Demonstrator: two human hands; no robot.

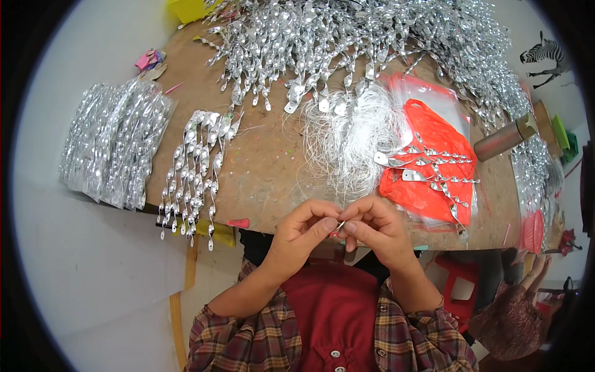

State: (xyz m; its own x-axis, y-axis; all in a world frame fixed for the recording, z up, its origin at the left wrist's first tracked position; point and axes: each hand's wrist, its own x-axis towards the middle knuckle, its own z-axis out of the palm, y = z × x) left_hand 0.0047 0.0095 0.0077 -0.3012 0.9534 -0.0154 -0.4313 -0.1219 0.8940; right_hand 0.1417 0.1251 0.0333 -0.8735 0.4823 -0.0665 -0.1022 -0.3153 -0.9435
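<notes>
Both my left fingers (319,230) and right fingers (361,232) pinch a small pale piece (340,225); white string bundle (354,142) just beyond.

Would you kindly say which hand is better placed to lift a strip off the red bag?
Probably the right hand: the red bag lies on its side, farther from the left hand, though both pinch a small thing.

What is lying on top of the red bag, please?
Twisted silver strips lie on the red bag, some crossing others. What they cover of the bag cannot be seen.
</notes>
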